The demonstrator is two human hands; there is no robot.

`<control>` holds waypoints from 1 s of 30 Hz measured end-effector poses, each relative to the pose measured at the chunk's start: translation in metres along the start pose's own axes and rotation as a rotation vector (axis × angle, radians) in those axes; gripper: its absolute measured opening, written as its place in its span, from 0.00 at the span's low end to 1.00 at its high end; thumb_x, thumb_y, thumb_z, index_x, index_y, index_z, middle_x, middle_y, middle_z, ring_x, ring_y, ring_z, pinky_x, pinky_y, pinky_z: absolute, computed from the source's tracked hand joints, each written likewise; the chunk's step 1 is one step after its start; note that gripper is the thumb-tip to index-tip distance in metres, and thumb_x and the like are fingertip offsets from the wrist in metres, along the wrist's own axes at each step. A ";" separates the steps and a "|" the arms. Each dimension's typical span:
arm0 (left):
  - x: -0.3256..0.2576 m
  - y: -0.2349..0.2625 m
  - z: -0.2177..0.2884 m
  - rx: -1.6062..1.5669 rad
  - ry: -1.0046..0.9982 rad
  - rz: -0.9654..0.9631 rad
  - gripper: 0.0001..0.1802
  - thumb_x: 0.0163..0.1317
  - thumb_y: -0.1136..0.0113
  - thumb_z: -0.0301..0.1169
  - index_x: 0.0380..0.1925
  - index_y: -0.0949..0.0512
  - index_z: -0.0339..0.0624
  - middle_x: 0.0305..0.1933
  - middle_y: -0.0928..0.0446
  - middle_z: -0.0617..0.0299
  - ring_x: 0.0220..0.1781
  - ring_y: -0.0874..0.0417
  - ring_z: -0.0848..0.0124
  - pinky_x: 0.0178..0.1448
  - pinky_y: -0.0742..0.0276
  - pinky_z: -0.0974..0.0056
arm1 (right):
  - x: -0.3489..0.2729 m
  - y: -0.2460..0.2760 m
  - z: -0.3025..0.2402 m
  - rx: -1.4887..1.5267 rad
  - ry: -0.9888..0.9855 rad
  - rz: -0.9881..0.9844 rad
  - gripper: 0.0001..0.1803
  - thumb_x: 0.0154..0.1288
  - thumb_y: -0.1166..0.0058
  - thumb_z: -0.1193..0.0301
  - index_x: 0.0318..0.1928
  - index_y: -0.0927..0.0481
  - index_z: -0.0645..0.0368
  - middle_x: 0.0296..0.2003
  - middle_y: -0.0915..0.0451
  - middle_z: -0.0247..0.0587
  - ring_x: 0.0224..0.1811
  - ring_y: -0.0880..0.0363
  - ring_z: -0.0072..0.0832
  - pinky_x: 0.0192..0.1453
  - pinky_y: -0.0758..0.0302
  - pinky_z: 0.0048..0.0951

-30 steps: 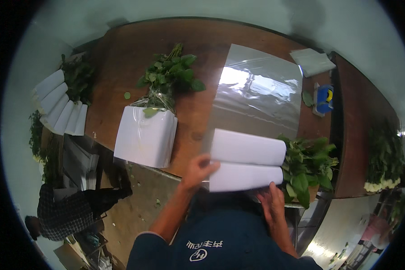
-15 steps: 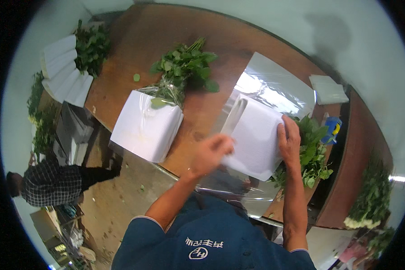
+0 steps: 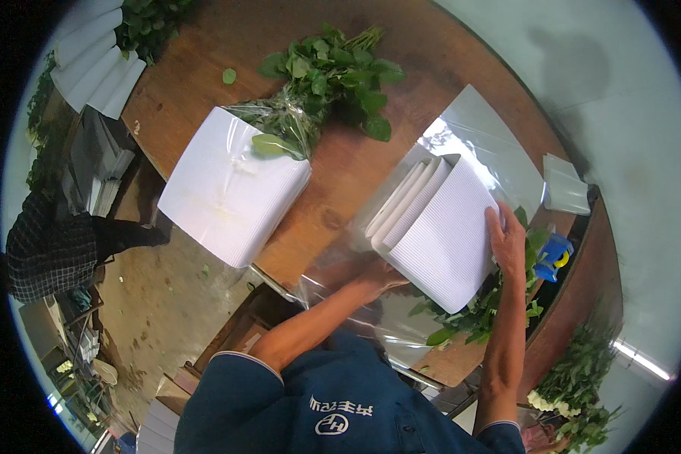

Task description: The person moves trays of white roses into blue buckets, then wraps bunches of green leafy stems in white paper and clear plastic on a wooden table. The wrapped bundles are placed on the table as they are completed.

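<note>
A bundle wrapped in folded white corrugated cardboard sits tilted on a clear plastic sheet, its folded layers showing at the left. Green leafy stems stick out from its near right side. My right hand grips the right edge of the cardboard, thumb on the top face. Beside the near left edge is my left hand, its fingers partly hidden under the bundle and the sheet. Another white corrugated bundle lies to the left, with leafy stems coming out of clear film at its far end.
The brown wooden table has a loose leaf on it. A blue tape dispenser and a white stack lie at the right. Fanned white cardboard stands far left. A person in a checked shirt is at the left.
My left hand has gone from the bundle's left side to under its near left edge. The bundle has turned and tilted, showing its folded layers. My right hand stays on its right edge.
</note>
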State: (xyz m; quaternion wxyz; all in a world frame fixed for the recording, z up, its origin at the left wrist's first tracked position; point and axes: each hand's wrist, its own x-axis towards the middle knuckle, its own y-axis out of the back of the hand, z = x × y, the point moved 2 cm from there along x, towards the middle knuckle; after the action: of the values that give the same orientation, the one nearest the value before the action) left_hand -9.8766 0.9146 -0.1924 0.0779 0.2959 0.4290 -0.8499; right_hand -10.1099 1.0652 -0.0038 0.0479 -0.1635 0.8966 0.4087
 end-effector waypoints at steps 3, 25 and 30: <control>-0.001 -0.004 0.001 -0.038 -0.028 -0.008 0.21 0.69 0.31 0.38 0.53 0.20 0.34 0.51 0.16 0.56 0.50 0.15 0.68 0.52 0.15 0.61 | -0.005 -0.008 0.000 0.037 0.057 0.033 0.25 0.75 0.40 0.57 0.63 0.19 0.62 0.53 0.15 0.52 0.50 0.14 0.36 0.57 0.20 0.36; -0.076 0.021 0.075 1.696 -0.533 0.538 0.32 0.66 0.37 0.28 0.69 0.33 0.32 0.73 0.32 0.38 0.76 0.32 0.46 0.76 0.34 0.43 | -0.018 -0.017 -0.007 -0.116 0.106 0.250 0.30 0.75 0.42 0.55 0.63 0.22 0.69 0.61 0.21 0.63 0.66 0.25 0.54 0.72 0.31 0.48; -0.088 0.039 0.067 1.926 -0.781 0.422 0.32 0.68 0.43 0.28 0.72 0.34 0.33 0.79 0.42 0.39 0.81 0.42 0.46 0.81 0.45 0.43 | -0.074 -0.027 -0.030 -0.107 0.250 0.417 0.24 0.76 0.42 0.63 0.61 0.22 0.71 0.63 0.23 0.63 0.67 0.26 0.55 0.73 0.32 0.49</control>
State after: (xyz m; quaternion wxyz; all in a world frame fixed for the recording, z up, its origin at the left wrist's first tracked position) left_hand -9.8194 0.8273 -0.1385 0.0890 0.0075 -0.5404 -0.8366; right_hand -10.0298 1.0450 0.0125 -0.1574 -0.0265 0.8871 0.4331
